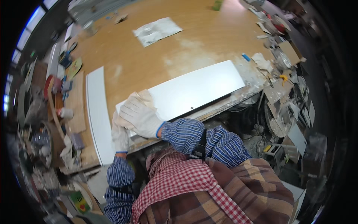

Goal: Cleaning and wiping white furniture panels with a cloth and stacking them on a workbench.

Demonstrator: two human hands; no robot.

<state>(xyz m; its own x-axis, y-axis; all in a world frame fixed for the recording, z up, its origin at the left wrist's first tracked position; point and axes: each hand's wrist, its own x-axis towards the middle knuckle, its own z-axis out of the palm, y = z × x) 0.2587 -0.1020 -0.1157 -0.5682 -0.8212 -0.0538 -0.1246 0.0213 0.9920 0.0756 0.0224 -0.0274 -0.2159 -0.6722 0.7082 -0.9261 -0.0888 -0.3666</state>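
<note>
A long glossy white panel (197, 87) lies slanted across the near part of the wooden worktable, with a small dark hole near its front edge. My right hand (140, 115), in a pale knitted glove, presses a beige cloth (143, 96) onto the panel's left end. Beneath and beside it, my gloved left hand (120, 132) grips the panel at its left end; the right hand partly covers its fingers. A second white panel (97, 115) lies to the left of my left hand, roughly pointing away from me.
A white sheet (158, 31) with a small round item on it lies farther back on the worktable (130, 56). Scraps, cables and a yellow-handled tool (284, 79) crowd the right edge. On the left are a wooden board (77, 104), a white bottle (66, 113) and clutter.
</note>
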